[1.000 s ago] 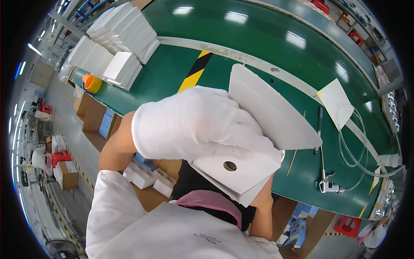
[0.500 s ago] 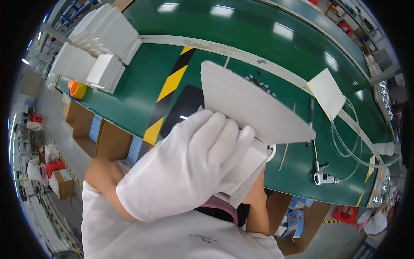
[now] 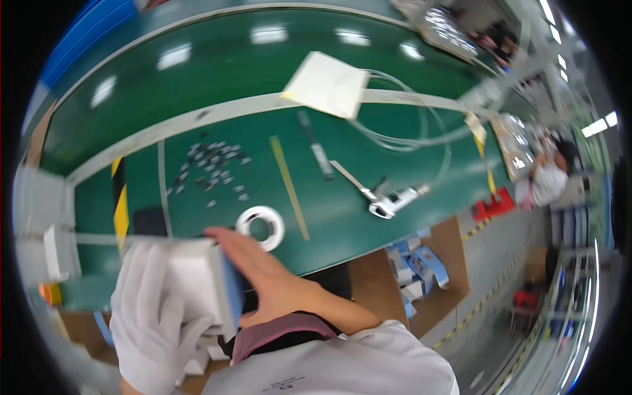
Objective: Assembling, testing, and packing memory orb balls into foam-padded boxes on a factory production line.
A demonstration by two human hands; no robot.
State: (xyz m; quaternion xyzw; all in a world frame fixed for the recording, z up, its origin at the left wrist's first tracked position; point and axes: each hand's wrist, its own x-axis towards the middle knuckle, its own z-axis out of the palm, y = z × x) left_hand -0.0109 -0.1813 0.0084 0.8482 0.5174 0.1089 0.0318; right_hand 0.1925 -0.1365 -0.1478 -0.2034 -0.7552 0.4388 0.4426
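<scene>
A small white box [image 3: 192,280] with a light blue right side is held low at the left, near the front edge of the bench. My left hand [image 3: 148,316], in a white glove, wraps the box from its left, fingers bent over the white face. Bare, my right hand [image 3: 266,273] grips the blue side, with the fingers over the top corner and the thumb lower down. The box is slightly blurred, and its underside is hidden. Just beyond the right fingers lies a white tape-like ring [image 3: 276,230].
Small dark pieces [image 3: 214,161] lie scattered on the green bench. Right of them are a yellow stick [image 3: 289,187], a dark pen-like tool [image 3: 316,145], an air gun [image 3: 388,202] with its hose, and a white sheet [image 3: 326,85]. A carton [image 3: 454,263] below holds blue boxes.
The view has swung right. The broad white flap that stood raised over the box no longer shows. My right hand, mostly hidden before, now shows on the box's blue side.
</scene>
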